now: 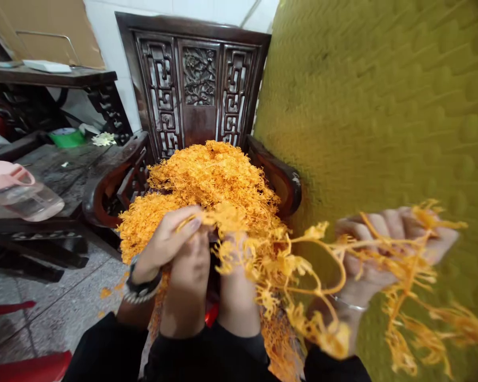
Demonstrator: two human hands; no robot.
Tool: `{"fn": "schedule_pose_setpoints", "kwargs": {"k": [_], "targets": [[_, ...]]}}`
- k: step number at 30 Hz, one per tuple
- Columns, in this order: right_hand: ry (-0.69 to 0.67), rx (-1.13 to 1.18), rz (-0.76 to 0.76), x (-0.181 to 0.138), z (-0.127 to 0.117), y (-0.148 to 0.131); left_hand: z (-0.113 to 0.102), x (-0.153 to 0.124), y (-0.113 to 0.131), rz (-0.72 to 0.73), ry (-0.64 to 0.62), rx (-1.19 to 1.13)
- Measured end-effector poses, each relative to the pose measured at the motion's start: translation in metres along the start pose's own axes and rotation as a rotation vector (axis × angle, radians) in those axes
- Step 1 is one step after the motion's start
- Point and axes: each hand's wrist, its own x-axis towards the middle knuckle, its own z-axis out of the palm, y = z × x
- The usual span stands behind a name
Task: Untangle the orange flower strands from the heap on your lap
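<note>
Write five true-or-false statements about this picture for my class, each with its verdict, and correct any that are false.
1. The orange pile sits in a dark wooden chair with a carved openwork back. True.
2. The right hand is empty. False: it grips branching orange strands.
3. There is a beaded bracelet on the wrist of the left hand. True.
4. The clear jug at the picture's left is topped in blue. False: its lid is pink.
5. The green tape roll is on the tiled floor. False: it lies on a dark wooden surface.
</note>
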Motion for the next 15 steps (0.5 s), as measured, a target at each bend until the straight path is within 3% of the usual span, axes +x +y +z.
{"fn": "schedule_pose_setpoints", "kwargs": {"k": [1,3,5,8,9,11,15], "targets": [[-0.087,0.199,0.066,-0.001,-0.004,0.002,0.014,0.03,0.001,0.076,0.017,0.013],[-0.245,0.43,0.191,-0.003,-0.015,0.006,0.046,0.086,-0.002,0.227,0.183,0.067],[-0.356,0.438,0.243,-0.005,-0.023,0.009,0.08,0.131,-0.015,0.335,0.399,0.184],[-0.375,0.313,0.216,-0.007,-0.027,0.013,0.124,0.168,-0.049,0.231,0.469,0.463],[-0.353,0.264,0.217,-0.008,-0.029,0.014,0.136,0.172,-0.062,0.137,0.402,0.554],[-0.297,0.172,0.246,-0.008,-0.033,0.016,0.155,0.169,-0.088,-0.008,0.096,0.686],[-0.261,-0.033,0.129,-0.002,-0.053,0.019,0.181,0.147,-0.128,0.023,-0.157,0.706]]}}
